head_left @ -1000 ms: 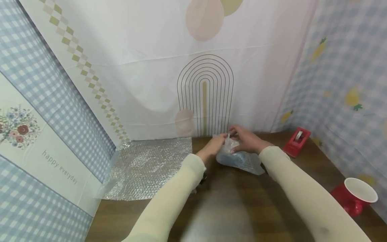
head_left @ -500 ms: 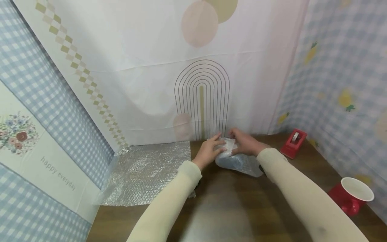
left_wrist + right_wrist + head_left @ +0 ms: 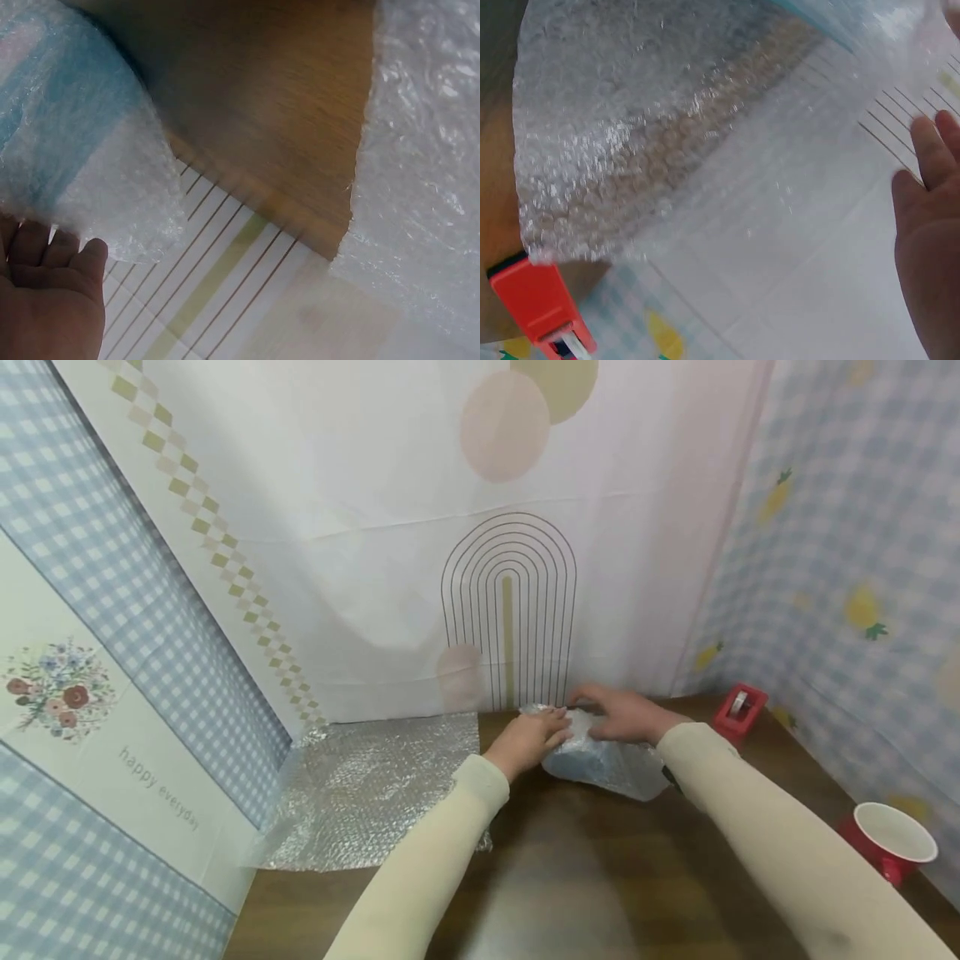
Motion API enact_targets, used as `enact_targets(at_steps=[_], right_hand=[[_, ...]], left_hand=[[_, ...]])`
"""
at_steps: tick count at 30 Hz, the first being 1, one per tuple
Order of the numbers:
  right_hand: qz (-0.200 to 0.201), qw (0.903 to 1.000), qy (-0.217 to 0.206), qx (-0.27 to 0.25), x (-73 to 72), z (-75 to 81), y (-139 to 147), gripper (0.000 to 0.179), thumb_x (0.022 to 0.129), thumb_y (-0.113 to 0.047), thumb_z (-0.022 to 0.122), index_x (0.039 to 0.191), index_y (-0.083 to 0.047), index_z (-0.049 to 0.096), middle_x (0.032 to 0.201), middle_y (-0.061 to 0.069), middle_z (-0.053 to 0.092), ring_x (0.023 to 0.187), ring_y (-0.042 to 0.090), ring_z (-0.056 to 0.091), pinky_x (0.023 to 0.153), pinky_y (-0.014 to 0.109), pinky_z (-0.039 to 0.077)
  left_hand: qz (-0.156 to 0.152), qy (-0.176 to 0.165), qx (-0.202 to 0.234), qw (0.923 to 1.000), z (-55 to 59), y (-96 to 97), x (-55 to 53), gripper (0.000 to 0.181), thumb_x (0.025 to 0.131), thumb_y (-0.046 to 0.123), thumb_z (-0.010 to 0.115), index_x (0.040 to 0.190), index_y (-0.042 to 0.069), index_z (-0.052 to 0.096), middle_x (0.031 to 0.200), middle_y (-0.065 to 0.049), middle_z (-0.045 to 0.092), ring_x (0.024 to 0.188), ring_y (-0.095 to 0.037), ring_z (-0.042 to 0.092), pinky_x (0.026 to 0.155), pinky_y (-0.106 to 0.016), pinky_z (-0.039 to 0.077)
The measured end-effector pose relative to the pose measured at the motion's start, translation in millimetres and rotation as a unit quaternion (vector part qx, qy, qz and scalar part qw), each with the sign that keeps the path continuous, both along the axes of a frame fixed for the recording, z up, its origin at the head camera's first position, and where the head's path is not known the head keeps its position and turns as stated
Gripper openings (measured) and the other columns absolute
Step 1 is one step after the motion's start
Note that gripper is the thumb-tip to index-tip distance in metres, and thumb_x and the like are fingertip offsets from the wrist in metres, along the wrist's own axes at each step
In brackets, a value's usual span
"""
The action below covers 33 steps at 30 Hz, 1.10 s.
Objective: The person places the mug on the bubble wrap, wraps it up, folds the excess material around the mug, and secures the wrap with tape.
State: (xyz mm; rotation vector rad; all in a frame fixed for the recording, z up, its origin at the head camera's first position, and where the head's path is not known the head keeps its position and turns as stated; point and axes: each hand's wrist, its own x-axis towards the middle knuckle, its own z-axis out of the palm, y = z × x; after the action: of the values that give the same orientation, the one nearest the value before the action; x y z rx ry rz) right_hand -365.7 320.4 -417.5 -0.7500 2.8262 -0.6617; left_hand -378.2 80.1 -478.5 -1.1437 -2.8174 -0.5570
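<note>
A blue object in bubble wrap (image 3: 581,760) lies on the table near the back wall, its loose wrap flaring to the right. In the left wrist view, teal and pinkish patches of the object (image 3: 82,105) show through the plastic; its kind is hidden by the wrap. My left hand (image 3: 527,739) rests on the bundle's left side, fingers laid over the top of the wrap. At the other side, my right hand (image 3: 630,717) has thumb and fingers spread at the top. The right wrist view shows those fingers (image 3: 930,154) extended, with the wrap's loose flap (image 3: 630,135) beside them.
A flat sheet of bubble wrap (image 3: 375,793) covers the table's left part. A red tape dispenser (image 3: 738,710) stands at the back right, and a red mug with a white inside (image 3: 896,835) near the right edge. Cloth-covered walls (image 3: 360,593) enclose the table (image 3: 570,877).
The left hand lets go of the wrap's raised edge, lifts with fingers spread, and then settles on the bundle. The raised edge is folded down. The right hand stays by the bundle, its fingers spread.
</note>
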Motion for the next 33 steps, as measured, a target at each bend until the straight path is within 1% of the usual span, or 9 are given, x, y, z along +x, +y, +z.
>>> enact_targets(at_steps=[2,4,7,10,18,22,27,29,33], right_hand=[[-0.004,0.9998,0.013,0.015,4.7,8.2,-0.1,0.046,0.108,-0.015,0.067,0.153,-0.007,0.068,0.164,0.023,0.064,0.146,0.050,0.064,0.115,0.069,0.057],[-0.002,0.9982,0.041,0.044,7.9,15.0,-4.0,0.039,0.112,-0.020,0.063,0.145,-0.004,0.076,0.153,0.022,0.073,0.140,0.047,0.071,0.114,0.067,0.059],[0.000,0.9936,0.068,0.090,9.9,19.3,-12.2,0.037,0.114,-0.027,0.066,0.133,0.000,0.082,0.134,0.021,0.083,0.120,0.041,0.081,0.106,0.060,0.065],[-0.006,0.9910,0.075,0.111,10.0,17.3,-18.4,0.039,0.114,-0.029,0.067,0.130,0.004,0.082,0.128,0.022,0.084,0.112,0.039,0.083,0.103,0.058,0.067],[-0.048,0.9954,0.037,0.074,6.2,3.6,-22.3,0.040,0.106,-0.029,0.082,0.129,0.004,0.082,0.133,0.025,0.082,0.119,0.043,0.081,0.104,0.057,0.067],[-0.049,0.9967,0.020,0.061,3.2,-1.4,-15.6,0.041,0.104,-0.025,0.085,0.133,0.004,0.081,0.136,0.023,0.081,0.125,0.044,0.078,0.107,0.057,0.066],[-0.030,0.9980,-0.006,0.055,3.2,0.8,-5.6,0.040,0.101,-0.020,0.087,0.134,0.000,0.081,0.140,0.023,0.080,0.130,0.046,0.075,0.107,0.058,0.065],[-0.017,0.9981,-0.010,0.059,3.5,1.2,-4.8,0.038,0.101,-0.019,0.087,0.133,-0.002,0.082,0.140,0.023,0.080,0.129,0.046,0.075,0.106,0.058,0.066],[0.004,0.9981,0.005,0.061,3.4,-3.5,-4.7,0.037,0.098,-0.019,0.089,0.132,-0.004,0.083,0.139,0.021,0.081,0.129,0.045,0.076,0.105,0.057,0.066]], left_hand=[[0.011,0.008,-0.001,0.9999,1.0,1.6,-1.1,0.050,0.122,0.043,0.050,0.163,0.018,0.062,0.177,-0.003,0.053,0.164,-0.029,0.053,0.136,-0.045,0.045],[0.024,0.018,0.000,0.9996,3.2,2.5,-3.2,0.049,0.122,0.044,0.050,0.162,0.018,0.064,0.176,-0.002,0.055,0.162,-0.026,0.056,0.135,-0.042,0.046],[0.040,0.026,0.013,0.9988,6.5,3.0,-6.2,0.048,0.122,0.042,0.052,0.160,0.018,0.066,0.174,-0.002,0.058,0.160,-0.025,0.059,0.133,-0.041,0.048],[0.046,0.020,0.027,0.9984,7.3,3.0,-6.9,0.048,0.121,0.042,0.054,0.160,0.017,0.066,0.173,-0.003,0.058,0.160,-0.024,0.059,0.134,-0.042,0.047],[0.041,-0.034,0.042,0.9977,2.7,-0.8,4.3,0.050,0.124,0.031,0.040,0.167,0.011,0.056,0.180,-0.004,0.049,0.166,-0.027,0.051,0.138,-0.044,0.041],[0.038,-0.036,0.023,0.9984,4.5,-3.3,10.6,0.054,0.119,0.027,0.043,0.170,0.011,0.053,0.179,-0.006,0.051,0.163,-0.029,0.054,0.137,-0.043,0.043],[0.035,-0.005,-0.024,0.9991,14.5,-4.9,20.2,0.051,0.118,0.030,0.058,0.166,0.014,0.055,0.161,-0.010,0.070,0.143,-0.030,0.072,0.124,-0.046,0.058],[0.027,0.027,-0.049,0.9981,19.4,-4.7,24.5,0.046,0.117,0.033,0.065,0.160,0.017,0.061,0.157,-0.007,0.073,0.142,-0.027,0.073,0.121,-0.044,0.059],[-0.008,0.087,-0.060,0.9943,23.2,-3.0,26.7,0.036,0.111,0.034,0.072,0.144,0.018,0.077,0.160,-0.005,0.069,0.150,-0.025,0.066,0.125,-0.037,0.056]])
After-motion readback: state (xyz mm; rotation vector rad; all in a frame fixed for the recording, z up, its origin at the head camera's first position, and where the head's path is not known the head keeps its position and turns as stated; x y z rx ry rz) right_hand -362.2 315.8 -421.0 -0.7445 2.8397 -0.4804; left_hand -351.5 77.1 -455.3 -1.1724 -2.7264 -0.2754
